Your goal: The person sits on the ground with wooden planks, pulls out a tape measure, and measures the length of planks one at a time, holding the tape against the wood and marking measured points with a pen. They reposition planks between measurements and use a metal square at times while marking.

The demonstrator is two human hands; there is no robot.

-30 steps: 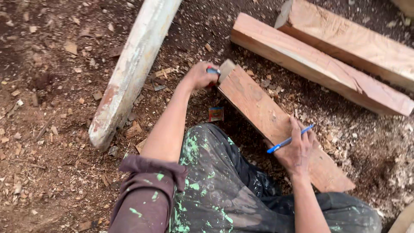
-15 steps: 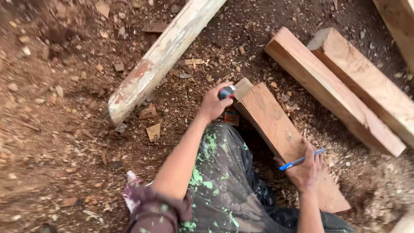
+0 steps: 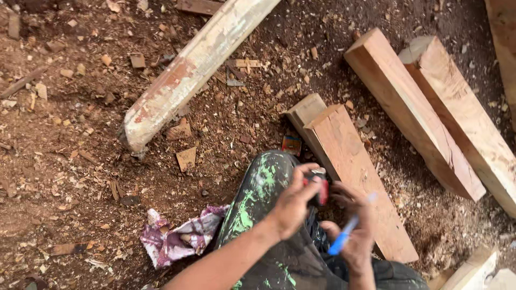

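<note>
My left hand (image 3: 293,207) holds a small red and black tool (image 3: 320,188) above my knee, which is covered by dark trousers with green paint spots (image 3: 258,190). My right hand (image 3: 356,233) grips a blue pen (image 3: 344,236) and touches the small tool from the right. Both hands meet beside a reddish wooden beam (image 3: 355,172) that lies on the ground and runs under my right hand. A lighter block end (image 3: 305,110) sits against the beam's far end.
A pale, paint-worn plank (image 3: 188,70) lies diagonally at upper left. Two more reddish beams (image 3: 414,113) (image 3: 467,123) lie at right. A crumpled patterned cloth (image 3: 177,239) lies at lower left. A small red box (image 3: 291,145) is near the beam. Wood chips cover the earth.
My left hand left the beam's far end and came back to my knee with the small tool. My right hand lifted off the beam to meet it. The view shifted.
</note>
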